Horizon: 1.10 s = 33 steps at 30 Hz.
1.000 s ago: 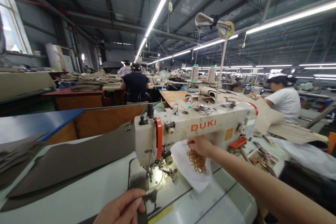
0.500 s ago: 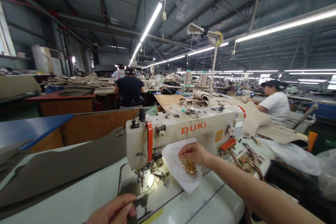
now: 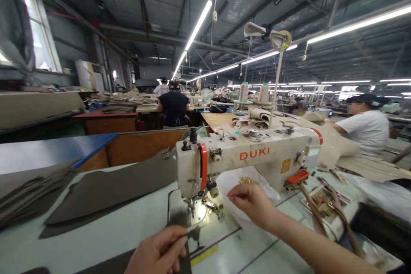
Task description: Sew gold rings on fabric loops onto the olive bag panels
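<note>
A white sewing machine (image 3: 227, 158) marked DUKI stands across the table. My right hand (image 3: 252, 203) is in front of its arm, thumb and fingertips pinched together; what they hold is too small to make out. Behind that hand, small gold metal pieces (image 3: 245, 180) lie on a white sheet (image 3: 229, 180). My left hand (image 3: 160, 250), near the needle plate (image 3: 196, 214), pinches the edge of a dark grey-brown strip (image 3: 183, 261) at the machine's left front.
Dark material pieces (image 3: 122, 192) lie on the table at left. A tray of small parts (image 3: 324, 205) is at right, beside a plastic bag. Thread cones (image 3: 243, 93) stand behind the machine. Two people sit ahead; another person (image 3: 369, 124) works at right.
The view has swung left, so things appear further right. My right hand has drawn back from the gold pieces toward me. My left hand keeps its pinch near the needle plate.
</note>
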### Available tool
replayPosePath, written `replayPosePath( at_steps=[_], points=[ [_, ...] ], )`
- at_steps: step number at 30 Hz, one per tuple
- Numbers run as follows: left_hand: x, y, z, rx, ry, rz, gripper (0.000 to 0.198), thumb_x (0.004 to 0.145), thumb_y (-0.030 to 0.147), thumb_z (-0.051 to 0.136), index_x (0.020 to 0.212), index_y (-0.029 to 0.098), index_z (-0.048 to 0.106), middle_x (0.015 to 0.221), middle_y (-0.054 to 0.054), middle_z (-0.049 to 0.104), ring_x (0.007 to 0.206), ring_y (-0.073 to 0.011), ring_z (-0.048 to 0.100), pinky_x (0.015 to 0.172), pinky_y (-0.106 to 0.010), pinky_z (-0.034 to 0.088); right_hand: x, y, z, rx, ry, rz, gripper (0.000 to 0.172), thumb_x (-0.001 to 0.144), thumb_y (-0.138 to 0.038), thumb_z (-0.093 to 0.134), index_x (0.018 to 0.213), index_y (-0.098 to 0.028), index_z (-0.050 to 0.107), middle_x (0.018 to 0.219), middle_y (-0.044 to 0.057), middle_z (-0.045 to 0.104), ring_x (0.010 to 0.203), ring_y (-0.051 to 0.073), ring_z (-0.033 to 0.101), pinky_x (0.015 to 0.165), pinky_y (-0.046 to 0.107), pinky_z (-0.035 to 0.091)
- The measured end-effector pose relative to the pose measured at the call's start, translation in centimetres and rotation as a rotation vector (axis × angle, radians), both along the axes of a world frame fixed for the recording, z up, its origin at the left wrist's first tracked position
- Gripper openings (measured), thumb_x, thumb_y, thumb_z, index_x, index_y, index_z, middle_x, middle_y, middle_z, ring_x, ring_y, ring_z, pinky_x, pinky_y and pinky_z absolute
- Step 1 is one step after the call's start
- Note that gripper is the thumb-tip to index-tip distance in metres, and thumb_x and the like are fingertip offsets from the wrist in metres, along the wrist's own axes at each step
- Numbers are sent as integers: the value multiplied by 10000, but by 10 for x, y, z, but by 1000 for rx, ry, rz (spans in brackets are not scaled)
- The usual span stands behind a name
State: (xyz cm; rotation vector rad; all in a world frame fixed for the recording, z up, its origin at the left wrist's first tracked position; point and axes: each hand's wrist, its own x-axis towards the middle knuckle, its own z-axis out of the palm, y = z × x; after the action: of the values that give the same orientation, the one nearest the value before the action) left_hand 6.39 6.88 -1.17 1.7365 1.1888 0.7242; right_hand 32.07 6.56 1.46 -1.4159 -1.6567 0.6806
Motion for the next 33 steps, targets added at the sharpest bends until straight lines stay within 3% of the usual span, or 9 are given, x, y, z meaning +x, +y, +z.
replayPosePath(
  at_steps=[3, 7, 13, 20, 27, 33],
  points=[
    [2, -8, 5, 50, 24, -37, 301, 788, 427, 487, 850, 184, 654, 609, 16, 628, 527, -137, 586, 535, -223, 469, -38, -18, -12, 1, 106, 81, 167, 706, -163, 553, 739, -150, 715, 667, 29, 673, 609, 155, 582, 554, 231, 413],
    [3, -14, 8, 95, 11, -29, 255, 814, 388, 471, 770, 189, 624, 578, 31, 596, 505, -125, 579, 520, -211, 451, -76, -17, -27, -76, 314, 93, 163, 705, -222, 565, 706, -128, 698, 618, 39, 649, 575, 155, 566, 553, 245, 408],
    [1, -12, 2, 86, 9, 77, 221, 800, 361, 460, 679, 196, 545, 496, 65, 505, 399, -107, 500, 433, -202, 375, -91, -9, -37, -139, 519, 222, 161, 700, -265, 626, 751, -132, 702, 674, 44, 678, 623, 161, 595, 599, 248, 429],
    [5, -15, 3, 99, -6, 110, 238, 793, 373, 448, 637, 206, 516, 479, 65, 489, 385, -107, 475, 422, -201, 356, -91, -17, -37, -8, 342, 214, 221, 801, -296, 559, 816, -143, 717, 724, 52, 689, 665, 173, 602, 616, 254, 430],
    [6, -18, 9, 147, 19, 113, 224, 797, 352, 429, 641, 214, 509, 490, 59, 484, 399, -121, 496, 442, -211, 375, -91, -15, -37, 44, 277, 105, 185, 760, -283, 594, 713, -144, 707, 679, 51, 668, 647, 177, 577, 611, 260, 413],
    [4, -18, 1, 397, 213, 49, 228, 834, 289, 439, 643, 220, 543, 534, 43, 501, 493, -131, 514, 503, -206, 361, -97, -17, -40, 55, 206, 93, 78, 742, -160, 501, 676, -161, 543, 593, -15, 516, 554, 122, 452, 524, 223, 336]
  ],
)
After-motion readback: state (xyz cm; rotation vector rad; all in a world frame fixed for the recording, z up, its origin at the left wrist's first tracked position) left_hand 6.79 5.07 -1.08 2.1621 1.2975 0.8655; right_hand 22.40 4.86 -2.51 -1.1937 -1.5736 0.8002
